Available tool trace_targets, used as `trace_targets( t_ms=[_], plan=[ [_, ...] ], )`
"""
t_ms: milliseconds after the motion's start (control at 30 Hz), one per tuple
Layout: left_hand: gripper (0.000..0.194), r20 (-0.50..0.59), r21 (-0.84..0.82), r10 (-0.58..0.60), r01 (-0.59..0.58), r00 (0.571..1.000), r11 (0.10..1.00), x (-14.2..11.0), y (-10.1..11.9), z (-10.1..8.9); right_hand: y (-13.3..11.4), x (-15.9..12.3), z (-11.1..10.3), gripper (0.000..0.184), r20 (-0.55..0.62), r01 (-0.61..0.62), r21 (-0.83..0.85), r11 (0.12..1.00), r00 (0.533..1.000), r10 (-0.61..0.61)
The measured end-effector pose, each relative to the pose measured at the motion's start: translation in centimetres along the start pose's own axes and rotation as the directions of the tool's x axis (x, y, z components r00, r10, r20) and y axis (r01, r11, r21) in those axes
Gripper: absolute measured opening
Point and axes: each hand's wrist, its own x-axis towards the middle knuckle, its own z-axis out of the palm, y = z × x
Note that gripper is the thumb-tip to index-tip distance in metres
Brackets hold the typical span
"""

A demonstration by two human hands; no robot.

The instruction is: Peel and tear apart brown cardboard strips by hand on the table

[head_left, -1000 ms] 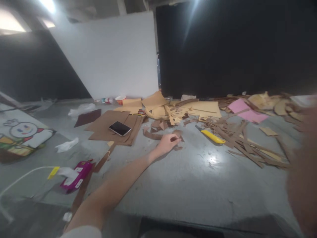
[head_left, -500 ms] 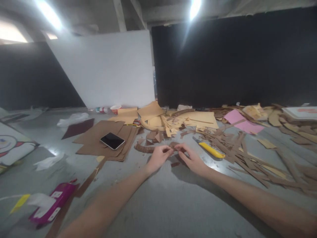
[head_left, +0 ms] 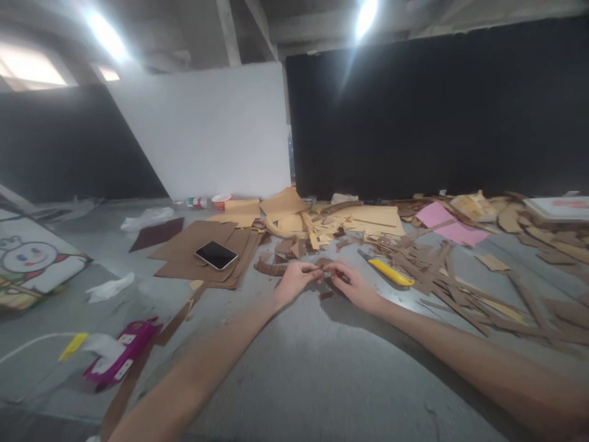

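On a grey, dull-sheened tabletop (head_left: pixel 285 380), centre: one small brown card-like piece (head_left: pixel 323 262), largely hidden by fingers, between the two hands. Left hand (head_left: pixel 293 283): thumb and fingers pinched on its near edge. Right hand (head_left: pixel 356 288): fingers curled, tips beside the piece; whether they grip cannot be told. Handling, as judged: very light, thin, stiffish but easily creased, dry rather than slippery; best taken by opposite edges. Adjoining left hand: one curved brown strip (head_left: pixel 267 268), ridged across its length. To the right: one yellow-handled cutter (head_left: pixel 391 272), smooth, blade outward; long matte brown offcuts (head_left: pixel 453 288), tangled; one flat pink sheet (head_left: pixel 451 224). To the left: flat brown sheets (head_left: pixel 175 267), stacked, bearing one glossy black-faced phone (head_left: pixel 216 255).
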Motion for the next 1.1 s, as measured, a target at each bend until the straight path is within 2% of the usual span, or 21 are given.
trace_targets(
  t_ms=[100, 200, 433, 633, 800, 967, 1033, 1100],
  plan=[
    [0.055, 0.004, -0.15, -0.03, 0.03, 1.0, 0.988, 0.25, -0.24, -0.32, -0.09, 0.06, -0.09, 0.031, -0.007, 0.025, -0.006, 1.0, 1.0, -0.025],
    [0.062, 0.007, -0.314, -0.116, 0.113, 0.993, 0.943, 0.56, -0.5, -0.48, -0.15, 0.08, -0.12, 0.034, 0.0, 0.031, -0.012, 0.999, 1.0, -0.031],
    [0.06, -0.007, -0.408, -0.178, 0.159, 0.984, 0.899, 0.98, -0.47, -0.78, 0.08, 0.1, 0.0, 0.041, 0.012, 0.038, -0.002, 0.999, 0.999, -0.038],
    [0.058, -0.014, -0.336, -0.18, 0.165, 0.984, 0.927, 0.89, -0.64, -0.81, 0.23, 0.16, 0.08, 0.036, 0.004, 0.028, 0.0, 1.0, 1.0, -0.028],
    [0.06, -0.118, -0.33, -0.162, 0.116, 0.98, 0.937, 0.86, -0.66, -0.23, -0.04, -0.07, -0.25, 0.032, -0.055, 0.024, 0.021, 0.999, 0.998, -0.023],
    [0.055, -0.191, -0.248, -0.129, 0.079, 0.973, 0.965, 0.89, -0.96, -0.03, 0.51, 0.0, -0.53, 0.031, -0.157, -0.119, 0.002, 0.993, 0.98, 0.118],
    [0.052, -0.197, -0.191, -0.111, 0.073, 0.974, 0.979, 0.77, -0.87, -0.05, 0.59, 0.17, -0.52, 0.032, -0.149, -0.165, -0.004, 0.986, 0.975, 0.163],
    [0.05, -0.185, -0.145, -0.095, 0.069, 0.978, 0.987, 0.58, -0.62, -0.07, 0.43, 0.32, -0.45, 0.035, -0.117, -0.162, -0.008, 0.987, 0.98, 0.16]
  ],
)
